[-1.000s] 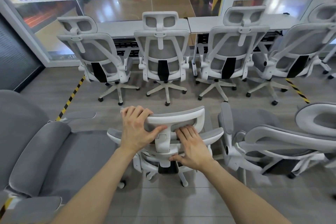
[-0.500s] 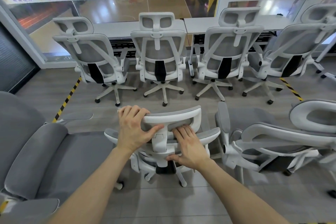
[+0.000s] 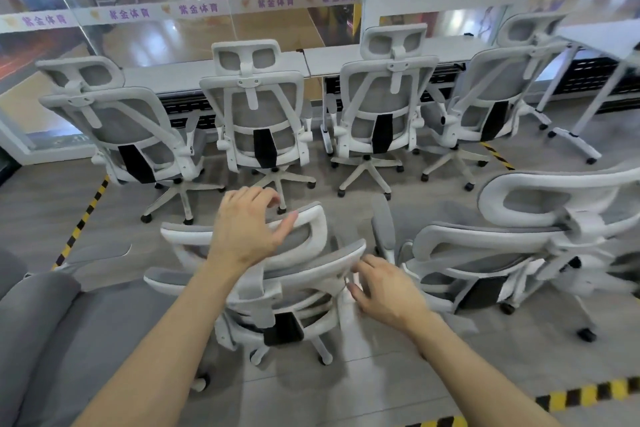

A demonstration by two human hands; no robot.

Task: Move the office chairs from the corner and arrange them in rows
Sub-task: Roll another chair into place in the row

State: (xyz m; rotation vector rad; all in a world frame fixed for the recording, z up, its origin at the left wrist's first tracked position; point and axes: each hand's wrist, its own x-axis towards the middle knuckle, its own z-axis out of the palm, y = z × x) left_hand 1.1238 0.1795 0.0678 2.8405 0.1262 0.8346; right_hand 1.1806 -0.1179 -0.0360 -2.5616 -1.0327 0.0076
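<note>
Left hand [image 3: 246, 229] loosely curled over office-chair headrest [image 3: 316, 218], thumb touching rim; right hand [image 3: 384, 291] spread against backrest [image 3: 322, 267] edge.

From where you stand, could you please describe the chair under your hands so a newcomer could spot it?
Find the glass wall with purple lettering and the four chairs lined up facing it. Just behind that line's second chair from the left stands the chair. Unlike its neighbour on the right, it has the left hand and the right hand at its back.

Bare hands [image 3: 247, 229], apparently bare forearms [image 3: 166, 340]
</note>
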